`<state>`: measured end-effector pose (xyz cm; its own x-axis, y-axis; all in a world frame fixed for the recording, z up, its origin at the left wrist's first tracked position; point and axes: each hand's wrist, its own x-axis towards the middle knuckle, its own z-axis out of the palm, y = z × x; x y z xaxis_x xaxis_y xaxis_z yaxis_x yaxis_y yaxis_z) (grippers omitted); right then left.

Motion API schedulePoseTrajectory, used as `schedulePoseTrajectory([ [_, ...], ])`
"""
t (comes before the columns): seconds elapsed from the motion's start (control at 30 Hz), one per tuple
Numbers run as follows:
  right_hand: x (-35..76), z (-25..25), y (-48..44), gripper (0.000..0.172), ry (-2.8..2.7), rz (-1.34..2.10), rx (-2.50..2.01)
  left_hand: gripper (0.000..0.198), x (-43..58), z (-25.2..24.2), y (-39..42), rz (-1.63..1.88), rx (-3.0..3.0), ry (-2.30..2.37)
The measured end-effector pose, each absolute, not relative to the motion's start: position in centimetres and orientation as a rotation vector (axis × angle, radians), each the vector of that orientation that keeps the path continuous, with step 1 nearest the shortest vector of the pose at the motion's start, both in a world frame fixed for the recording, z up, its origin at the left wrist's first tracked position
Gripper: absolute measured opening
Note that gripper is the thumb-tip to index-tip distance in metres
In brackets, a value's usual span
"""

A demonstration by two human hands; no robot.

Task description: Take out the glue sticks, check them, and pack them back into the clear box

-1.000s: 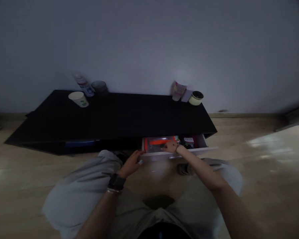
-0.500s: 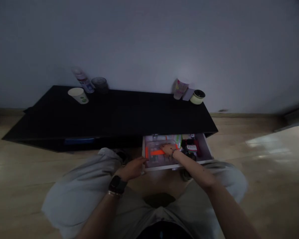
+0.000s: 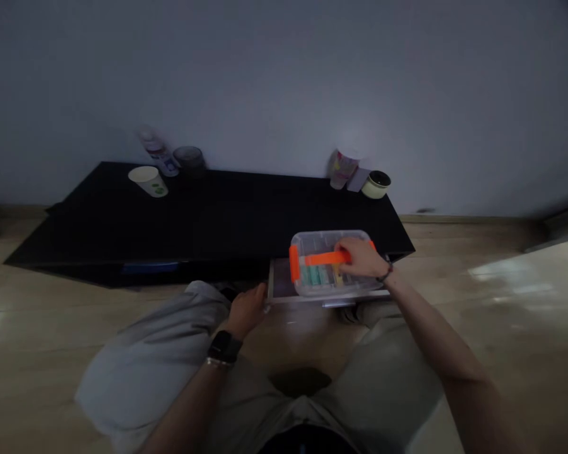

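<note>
My right hand (image 3: 363, 257) is closed around the orange handle of a clear plastic storage box (image 3: 312, 287). The box hangs above the open drawer (image 3: 281, 284) and has orange latches at its sides. Green and yellowish packets show through its clear plastic. My left hand (image 3: 248, 310), wearing a dark watch, grips the drawer's front left corner with bent fingers. Most of the drawer's inside is hidden beneath the box.
The drawer belongs to a low black cabinet (image 3: 246, 214) against the wall. On its left top stand a paper cup (image 3: 149, 181), a spray can (image 3: 161, 154) and a dark cup (image 3: 190, 162). At the right are a pink-and-white cup (image 3: 343, 170), a small box (image 3: 358, 180) and a round jar (image 3: 375, 185).
My right hand has lifted the storage box up out of the drawer by its handle. The drawer front has moved a little toward the cabinet, with my left hand at its corner.
</note>
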<state>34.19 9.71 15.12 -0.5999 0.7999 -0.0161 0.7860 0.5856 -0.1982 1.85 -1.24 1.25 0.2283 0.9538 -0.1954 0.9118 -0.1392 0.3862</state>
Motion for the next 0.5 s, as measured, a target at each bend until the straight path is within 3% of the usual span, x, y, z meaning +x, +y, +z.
schedulePoseTrajectory([
  [0.13, 34.2, 18.6, 10.9, 0.030, -2.551, 0.185, -1.345, 0.017, 2.5, 0.8, -0.2, 0.101, 1.991, 1.819],
  [0.27, 33.2, 19.3, 13.0, 0.029, -2.431, 0.119, -1.364, 0.007, 2.8, -0.9, 0.3, 0.397, 1.740, 1.796],
  [0.37, 32.2, 18.1, 15.1, 0.029, -2.371, 0.150, -1.382, 0.016, 2.6, -2.6, 0.6, 0.675, 1.590, 1.611],
  [0.5, 30.4, 15.9, 18.1, 0.027, -2.302, 0.225, -1.434, 0.025, 2.2, -3.6, 1.3, 0.799, 1.515, 1.456],
])
